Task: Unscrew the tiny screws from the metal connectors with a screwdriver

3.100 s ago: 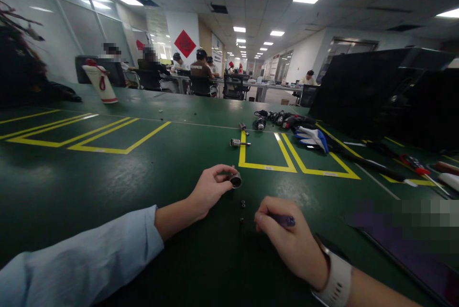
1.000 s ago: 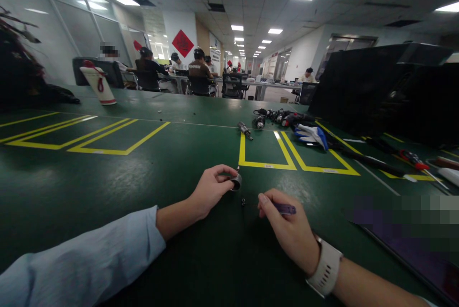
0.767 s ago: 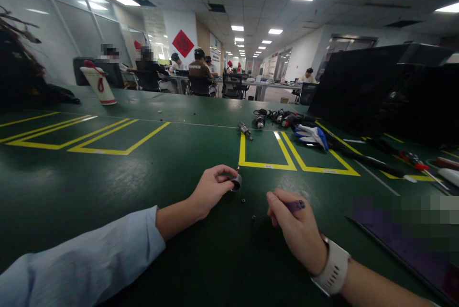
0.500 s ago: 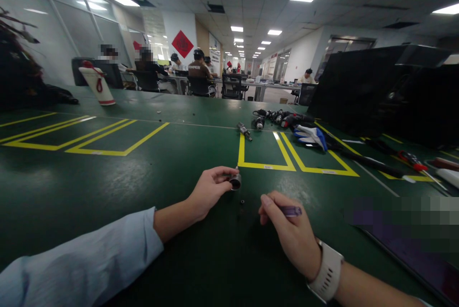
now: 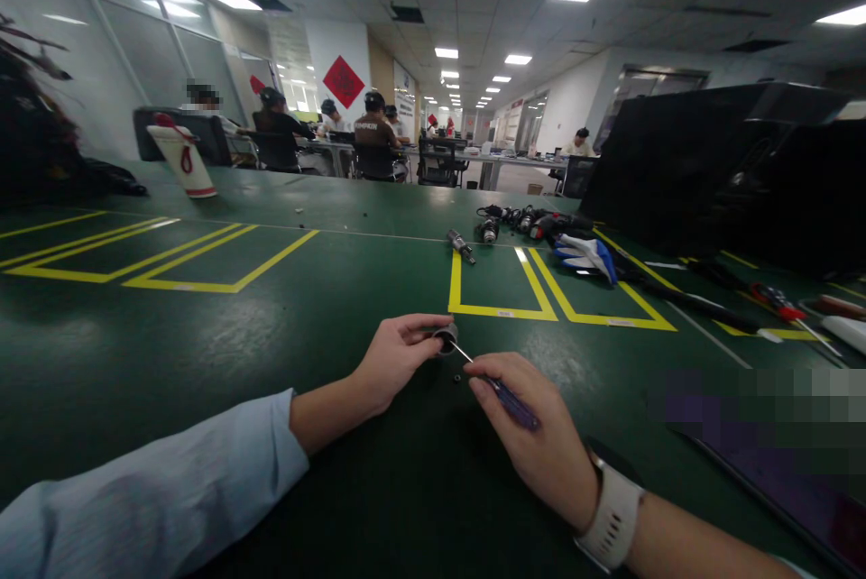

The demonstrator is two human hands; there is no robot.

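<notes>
My left hand (image 5: 396,358) pinches a small silver metal cylinder (image 5: 446,339) and holds it on the green table (image 5: 271,326). My right hand (image 5: 534,435) grips a small purple-handled screwdriver (image 5: 504,394). Its thin shaft points up and left, with the tip at the open end of the cylinder. A tiny dark screw (image 5: 458,375) lies on the table between my two hands. A white watch (image 5: 612,516) is on my right wrist.
Yellow tape outlines (image 5: 501,290) mark the table. Beyond them lie a metal part (image 5: 461,245), a pile of dark tool parts (image 5: 524,220), a white and blue glove (image 5: 585,254) and red-handled tools (image 5: 778,299). Black cases (image 5: 710,173) stand at right. People sit at far tables.
My right hand has turned the screwdriver from lying flat in the fingers to pointing at the cylinder, and its tip now reaches the cylinder's opening. My left hand stayed put.
</notes>
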